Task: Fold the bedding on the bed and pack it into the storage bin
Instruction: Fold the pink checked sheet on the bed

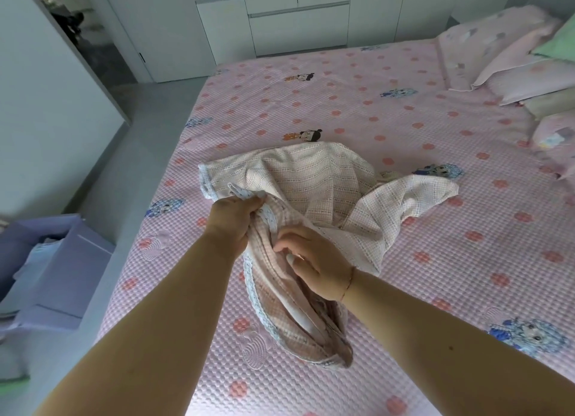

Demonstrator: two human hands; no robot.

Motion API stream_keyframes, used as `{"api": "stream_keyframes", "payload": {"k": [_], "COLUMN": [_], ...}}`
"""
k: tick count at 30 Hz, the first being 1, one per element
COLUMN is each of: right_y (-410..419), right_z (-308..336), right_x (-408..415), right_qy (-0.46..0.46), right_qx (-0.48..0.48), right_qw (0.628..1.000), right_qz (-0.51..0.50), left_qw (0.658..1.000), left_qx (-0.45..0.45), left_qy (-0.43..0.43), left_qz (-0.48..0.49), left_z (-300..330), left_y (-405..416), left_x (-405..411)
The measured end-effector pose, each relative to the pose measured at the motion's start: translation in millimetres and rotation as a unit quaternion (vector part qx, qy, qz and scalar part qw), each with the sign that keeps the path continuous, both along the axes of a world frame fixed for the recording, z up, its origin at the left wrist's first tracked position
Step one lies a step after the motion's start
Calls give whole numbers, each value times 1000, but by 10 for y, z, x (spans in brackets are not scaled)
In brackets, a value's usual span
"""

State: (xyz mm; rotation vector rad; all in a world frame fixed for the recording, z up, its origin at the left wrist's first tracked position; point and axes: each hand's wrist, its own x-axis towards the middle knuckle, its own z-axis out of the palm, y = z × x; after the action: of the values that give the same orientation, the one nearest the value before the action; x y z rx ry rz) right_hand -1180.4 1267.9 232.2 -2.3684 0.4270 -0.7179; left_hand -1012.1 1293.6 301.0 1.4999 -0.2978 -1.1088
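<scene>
Ok, both my hands are on the checked blanket (314, 179) now, mid-bed. My left hand (235, 221) grips a bunched edge w/ the lacy blue-dotted trim, fingers curled tight round the cloth. My right hand (314, 264) sits just beside it, nearer me, fingers curled into the gathered folds, pinching fabric; thin bracelet on that wrist.

Blanket's a beige-pink check, crumpled. One part spreads out beyond my hands, puffed up in a rounded hump. Another flap trails off past my right hand, lying flat on the bed (404, 104). A thick bundle of folds hangs down below both hands toward me, trim edge running along its left side, its end resting on the cover.

Bed cover's pink, quilted, w/ red dots + little cartoon figures. Pillows (510, 70) are stacked well beyond my right hand, at the far corner: pink ones, plus a green one on top at the edge of view.

Storage bin (67, 278) is down on the floor, well off past my left forearm, beside the bed. It's purple, flaps open; some pale cloth inside, can't tell what exactly.

White cabinets (298, 17) along the far wall, past the bed. Open doorway beyond my left hand, dark + blurry inside.
</scene>
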Motion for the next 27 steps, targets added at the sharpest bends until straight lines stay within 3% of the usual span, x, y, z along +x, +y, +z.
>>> {"api": "stream_keyframes", "payload": {"k": [2, 4, 7, 12, 14, 17, 19, 21, 25, 27], "right_y": [-115, -238, -333, -260, -186, -117, -89, -99, -306, -453], "right_z": [97, 249, 408, 503, 571, 623, 691, 765, 919, 889], "right_x": [-7, 11, 50, 25, 35, 127, 176, 149, -54, -127], "right_qy": [21, 98, 178, 196, 302, 522, 609, 638, 602, 596], "right_qx": [-186, -312, -362, -395, -381, -256, -189, -154, 44, 60], "right_qw": [982, 944, 913, 891, 870, 814, 770, 754, 794, 798], "right_qz": [27, 47, 60, 110, 79, -12, -15, 20, 70, 71], "left_qw": [1000, 998, 997, 993, 992, 990, 988, 986, 988, 990], "left_qx": [1, 1, -7, -4, -5, -5, -11, -4, 8, 9], "left_qy": [-20, -43, -64, -86, -91, -101, -115, -127, -127, -115], "left_qz": [-24, -45, -53, -79, -85, -98, -104, -104, -86, -78], "left_z": [9, 26, 69, 73, 65, 58, 26, 32, 16, -8], "left_y": [-9, -17, -48, -75, -81, -124, -161, -170, -202, -230], "left_x": [3, -20, -56, -134, -202, -297, -326, -366, -384, -374]}}
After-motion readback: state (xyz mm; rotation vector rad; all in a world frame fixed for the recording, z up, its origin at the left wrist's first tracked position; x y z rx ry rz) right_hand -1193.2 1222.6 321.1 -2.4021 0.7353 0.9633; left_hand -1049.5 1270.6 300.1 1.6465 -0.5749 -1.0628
